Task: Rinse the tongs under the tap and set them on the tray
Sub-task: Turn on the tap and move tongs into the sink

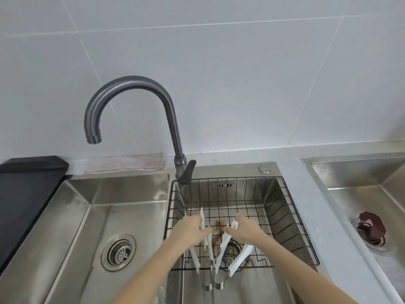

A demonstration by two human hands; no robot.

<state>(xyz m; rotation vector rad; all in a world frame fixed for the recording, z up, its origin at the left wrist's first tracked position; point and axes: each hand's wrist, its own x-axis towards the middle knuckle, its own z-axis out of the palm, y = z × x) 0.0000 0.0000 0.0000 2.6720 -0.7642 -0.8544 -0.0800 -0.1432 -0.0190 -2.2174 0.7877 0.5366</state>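
Head view looks down on 2 hands over the wire basket point(291, 218) in the right sink basin point(252, 286). Left hand point(188, 231) is closed around 1 pair of white tongs point(202, 224); right hand point(246, 230) is closed around another pair of white tongs point(238, 257). Both sets hang inside the basket, near its front edge. Tap spout point(94, 137) arches over the left basin point(105, 216), far left of the hands, dry. Black tray point(26, 189) lies at far left.
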